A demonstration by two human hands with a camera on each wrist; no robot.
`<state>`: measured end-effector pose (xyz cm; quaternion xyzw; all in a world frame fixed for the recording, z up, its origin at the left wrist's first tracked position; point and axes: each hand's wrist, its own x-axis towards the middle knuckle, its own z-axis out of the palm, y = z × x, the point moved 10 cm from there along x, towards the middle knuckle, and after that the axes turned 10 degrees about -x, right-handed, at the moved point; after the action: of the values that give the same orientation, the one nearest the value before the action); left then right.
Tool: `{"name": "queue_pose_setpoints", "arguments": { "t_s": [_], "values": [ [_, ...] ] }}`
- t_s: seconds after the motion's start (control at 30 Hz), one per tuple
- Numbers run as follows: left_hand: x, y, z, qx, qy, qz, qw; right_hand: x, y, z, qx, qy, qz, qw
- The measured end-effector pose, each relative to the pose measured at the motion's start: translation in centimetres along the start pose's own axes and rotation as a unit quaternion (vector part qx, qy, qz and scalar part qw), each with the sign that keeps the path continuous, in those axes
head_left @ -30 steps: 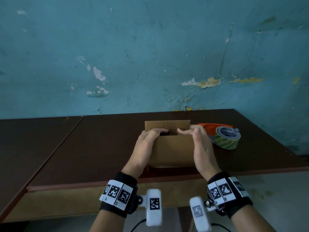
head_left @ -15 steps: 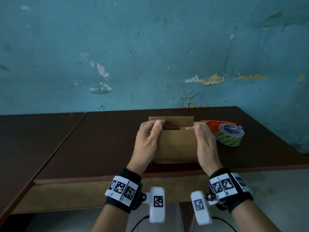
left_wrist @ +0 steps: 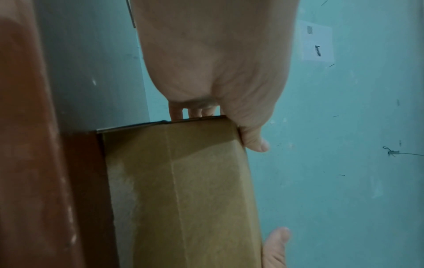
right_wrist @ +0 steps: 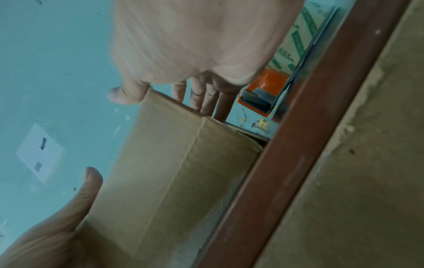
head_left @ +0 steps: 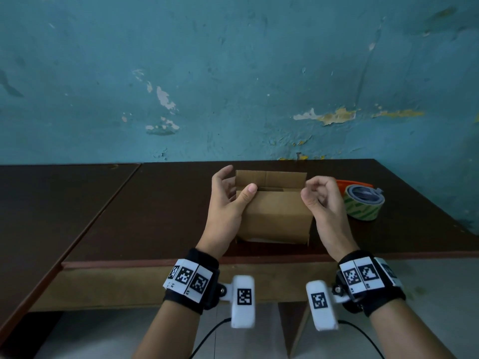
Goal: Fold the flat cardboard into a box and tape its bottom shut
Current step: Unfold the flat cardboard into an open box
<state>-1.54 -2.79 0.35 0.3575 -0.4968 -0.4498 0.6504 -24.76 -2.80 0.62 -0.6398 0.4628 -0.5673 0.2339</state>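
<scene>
A brown cardboard box stands near the table's front edge, its near and far top flaps upright. My left hand is at its upper left corner. The thumb lies over the near flap's top edge and the fingers spread beside the left wall. In the left wrist view the box has that corner between thumb and fingers. My right hand holds the upper right corner, thumb on the near flap, fingers curled beside the right wall. An orange tape dispenser with a green-printed roll lies just right of it.
The dark brown table stands against a peeling teal wall. A second table top adjoins on the left. The front edge runs just below the box. The dispenser lies close behind my right fingers.
Both hands' fingers came off the top opening and drew outward to the box's upper corners. The left fingers spread and the right fingers curled. The box stayed in place.
</scene>
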Motion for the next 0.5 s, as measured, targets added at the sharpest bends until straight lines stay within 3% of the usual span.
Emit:
{"name": "queue_pose_setpoints", "arguments": {
  "t_s": [0.27,0.5],
  "values": [
    [0.2,-0.3,0.0,0.015,0.009,0.009,1.000,0.0,0.2,-0.3,-0.011,0.024,0.024,0.999],
    [0.4,0.2,0.1,0.008,0.007,0.028,1.000,0.2,-1.1,-0.1,0.004,0.035,-0.006,0.999]
  ]
}}
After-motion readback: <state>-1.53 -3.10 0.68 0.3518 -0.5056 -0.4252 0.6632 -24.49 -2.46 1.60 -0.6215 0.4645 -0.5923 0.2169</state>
